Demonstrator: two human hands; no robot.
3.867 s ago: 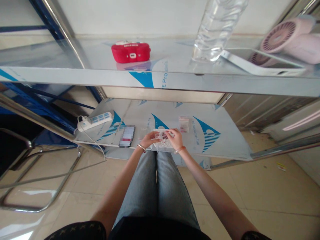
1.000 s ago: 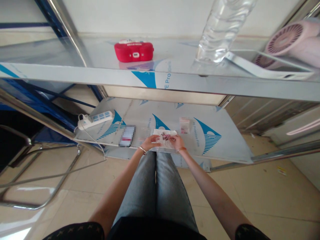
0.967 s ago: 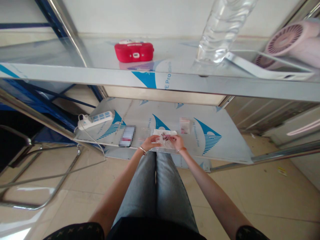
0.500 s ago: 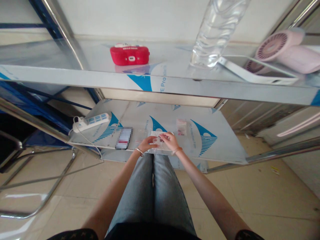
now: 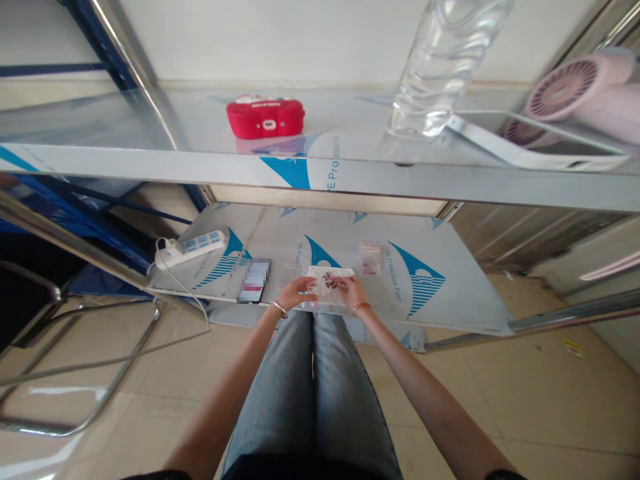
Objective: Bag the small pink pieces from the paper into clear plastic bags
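On the lower shelf, a clear plastic bag (image 5: 325,293) lies between my two hands. Small dark pieces (image 5: 330,281) show in the middle of it; whether they are inside or on top I cannot tell. My left hand (image 5: 297,292) has its fingers curled on the bag's left side. From the right, my right hand (image 5: 354,292) grips the bag with bent fingers close to the dark pieces. Behind the bag is a flat white piece (image 5: 345,271), partly covered by it. Another clear bag (image 5: 289,275) lies just beyond my left hand.
A small zip bag (image 5: 370,257) lies to the right, a phone (image 5: 254,280) and a white power strip (image 5: 193,249) to the left. The upper shelf (image 5: 200,160) overhangs, bearing a red case (image 5: 266,119), a water bottle (image 5: 440,73), a pink fan (image 5: 565,87) and a white frame (image 5: 540,150).
My right hand has moved right and opened its raised pinch over the bag, fingers now lower at its right side. The dark pieces now show. The view has shifted slightly.
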